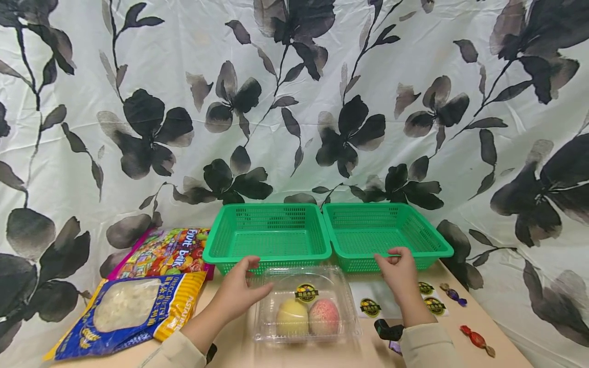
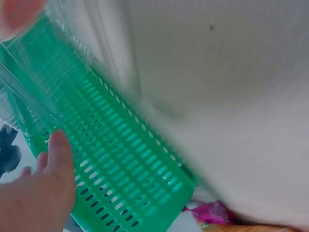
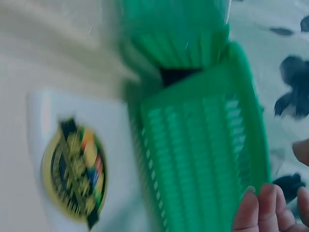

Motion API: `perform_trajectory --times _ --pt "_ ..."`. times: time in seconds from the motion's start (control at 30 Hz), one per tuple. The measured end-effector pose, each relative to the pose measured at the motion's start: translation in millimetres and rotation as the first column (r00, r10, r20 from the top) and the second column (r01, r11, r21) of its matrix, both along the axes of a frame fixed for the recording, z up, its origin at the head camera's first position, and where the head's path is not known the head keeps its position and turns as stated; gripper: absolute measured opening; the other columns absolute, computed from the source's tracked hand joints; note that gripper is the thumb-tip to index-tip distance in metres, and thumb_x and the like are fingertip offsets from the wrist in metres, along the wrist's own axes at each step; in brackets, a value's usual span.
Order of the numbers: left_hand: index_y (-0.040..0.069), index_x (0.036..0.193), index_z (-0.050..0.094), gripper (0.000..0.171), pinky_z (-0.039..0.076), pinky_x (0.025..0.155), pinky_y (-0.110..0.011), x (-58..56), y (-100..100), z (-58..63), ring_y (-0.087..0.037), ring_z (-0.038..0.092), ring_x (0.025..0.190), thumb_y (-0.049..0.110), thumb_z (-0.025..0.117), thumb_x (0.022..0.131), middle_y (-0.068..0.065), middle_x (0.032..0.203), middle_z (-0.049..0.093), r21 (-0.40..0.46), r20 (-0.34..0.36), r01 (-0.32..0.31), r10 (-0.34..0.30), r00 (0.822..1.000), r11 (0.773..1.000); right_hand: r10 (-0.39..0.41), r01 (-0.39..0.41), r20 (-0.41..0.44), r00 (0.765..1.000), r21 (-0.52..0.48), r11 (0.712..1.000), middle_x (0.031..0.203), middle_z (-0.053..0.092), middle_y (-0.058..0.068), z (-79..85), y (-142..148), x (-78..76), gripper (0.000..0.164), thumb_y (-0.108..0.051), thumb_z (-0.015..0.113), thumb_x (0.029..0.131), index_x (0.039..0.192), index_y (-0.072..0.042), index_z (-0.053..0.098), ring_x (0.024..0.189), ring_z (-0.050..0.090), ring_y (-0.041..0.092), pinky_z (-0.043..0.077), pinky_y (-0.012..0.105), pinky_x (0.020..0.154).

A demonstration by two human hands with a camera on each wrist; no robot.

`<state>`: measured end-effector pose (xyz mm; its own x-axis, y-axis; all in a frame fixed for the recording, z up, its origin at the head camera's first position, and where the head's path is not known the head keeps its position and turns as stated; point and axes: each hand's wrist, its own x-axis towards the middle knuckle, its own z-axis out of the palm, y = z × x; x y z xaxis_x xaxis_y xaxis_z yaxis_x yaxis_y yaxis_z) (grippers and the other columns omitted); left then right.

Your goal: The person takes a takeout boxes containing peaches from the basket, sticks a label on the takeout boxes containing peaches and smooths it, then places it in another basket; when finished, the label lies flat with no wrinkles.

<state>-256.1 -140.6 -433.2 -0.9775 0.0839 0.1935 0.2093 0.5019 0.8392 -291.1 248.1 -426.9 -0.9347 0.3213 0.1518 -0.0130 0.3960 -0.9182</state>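
Observation:
A clear plastic clamshell box [image 1: 276,278] stands closed in front of the baskets, a round fruit sticker [image 1: 306,293] on its lid. Inside lie a yellow fruit [image 1: 292,317] and a pink speckled fruit [image 1: 324,317]. My left hand [image 1: 244,289] is at the box's left side, thumb and fingers apart, nothing in its grasp. Over the white sticker sheet [image 1: 391,304], in front of the right green basket [image 1: 391,250], my right hand [image 1: 399,271] hangs with loosely bent fingers and holds nothing. Its fingertips overlap the basket in the right wrist view.
Left of the right basket stands another green basket [image 1: 267,258]. A fruit candy bag [image 1: 170,253] and a blue-and-yellow pasta bag [image 1: 129,312] lie at the left. Toward the table's right edge are a purple-and-gold wrapped candy [image 1: 453,295] and a red one [image 1: 477,340]. A floral cloth [image 1: 294,128] hangs behind.

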Motion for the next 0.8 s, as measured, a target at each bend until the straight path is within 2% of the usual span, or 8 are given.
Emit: perform_trajectory --times 0.1,0.17,0.27,0.33,0.47,0.57,0.7,0.8 --pt "0.006 0.147 0.045 0.084 0.056 0.082 -0.038 3.4 -2.2 -2.7 -0.026 0.059 0.109 0.033 0.088 0.080 -0.013 0.136 0.059 0.019 0.092 -0.020 0.018 0.996 1.000 -0.100 0.100 -0.010 0.995 -0.042 0.994 0.105 0.062 0.013 -6.4 11.2 0.6 0.061 -0.036 0.068 0.099 0.140 0.000 0.040 0.071 0.065 0.014 0.056 0.037 0.068" --pt "0.003 0.148 0.044 0.087 0.056 0.079 -0.038 5.7 -3.5 -5.2 -0.027 0.059 0.108 0.034 0.088 0.079 -0.015 0.135 0.060 0.023 0.141 -0.024 0.021 0.990 0.999 -0.157 0.156 -0.002 0.988 -0.091 0.984 0.105 0.063 0.012 -10.2 18.3 0.6 0.064 -0.038 0.067 0.099 0.143 -0.001 0.038 0.070 0.067 0.015 0.057 0.036 0.069" --pt "-0.003 0.147 0.042 0.089 0.058 0.083 -0.042 9.3 -5.2 -9.4 -0.027 0.063 0.105 0.034 0.087 0.080 -0.016 0.126 0.064 0.018 0.187 -0.019 0.015 0.982 1.000 -0.218 0.214 0.006 0.976 -0.225 0.951 0.107 0.064 0.015 -15.1 28.1 -2.7 0.070 -0.036 0.068 0.098 0.148 0.001 0.034 0.069 0.070 0.014 0.061 0.033 0.071" --pt "-0.006 0.146 0.041 0.090 0.058 0.084 -0.044 12.0 -6.4 -12.2 -0.025 0.066 0.101 0.035 0.086 0.081 -0.013 0.119 0.067 0.017 0.216 -0.003 -0.001 0.976 1.000 -0.232 0.229 0.033 0.972 -0.335 0.914 0.110 0.060 0.015 -18.2 33.4 -6.0 0.078 -0.033 0.069 0.098 0.153 0.001 0.027 0.070 0.070 0.013 0.063 0.032 0.074" --pt "-0.011 0.142 0.043 0.084 0.060 0.079 -0.041 16.1 -7.5 -17.1 -0.021 0.068 0.093 0.032 0.084 0.083 -0.009 0.107 0.072 0.060 0.269 0.052 -0.066 0.961 0.997 -0.197 0.221 0.101 0.975 -0.492 0.842 0.117 0.055 0.010 -24.3 40.4 -12.5 0.092 -0.035 0.070 0.098 0.162 -0.001 0.013 0.079 0.071 0.009 0.061 0.026 0.082" --pt "-0.012 0.134 0.050 0.071 0.060 0.074 -0.038 18.5 -6.5 -18.9 -0.019 0.067 0.087 0.029 0.082 0.085 -0.009 0.101 0.072 0.079 0.289 0.093 -0.112 0.951 0.993 -0.115 0.160 0.115 0.987 -0.564 0.810 0.110 0.061 0.005 -25.0 42.9 -13.9 0.072 -0.033 0.065 0.101 0.157 -0.007 0.028 0.090 0.071 0.008 0.058 0.023 0.088" --pt "-0.008 0.122 0.057 0.058 0.058 0.069 -0.035 22.7 -3.6 -20.4 -0.018 0.065 0.078 0.029 0.082 0.084 -0.010 0.095 0.069 0.071 0.301 0.107 -0.123 0.945 0.992 -0.030 0.087 0.100 0.995 -0.633 0.769 0.096 0.067 -0.001 -21.6 43.0 -16.8 0.041 -0.027 0.058 0.105 0.139 -0.010 0.041 0.094 0.071 0.008 0.056 0.022 0.092" --pt "-0.003 0.112 0.059 0.051 0.056 0.067 -0.034 25.4 -1.9 -21.5 -0.018 0.065 0.076 0.031 0.083 0.083 -0.010 0.094 0.068 0.051 0.298 0.095 -0.106 0.949 0.994 -0.019 0.079 0.098 0.995 -0.657 0.750 0.094 0.068 -0.001 -19.9 42.1 -20.1 0.047 -0.025 0.055 0.107 0.146 -0.008 0.034 0.091 0.072 0.006 0.057 0.021 0.091"
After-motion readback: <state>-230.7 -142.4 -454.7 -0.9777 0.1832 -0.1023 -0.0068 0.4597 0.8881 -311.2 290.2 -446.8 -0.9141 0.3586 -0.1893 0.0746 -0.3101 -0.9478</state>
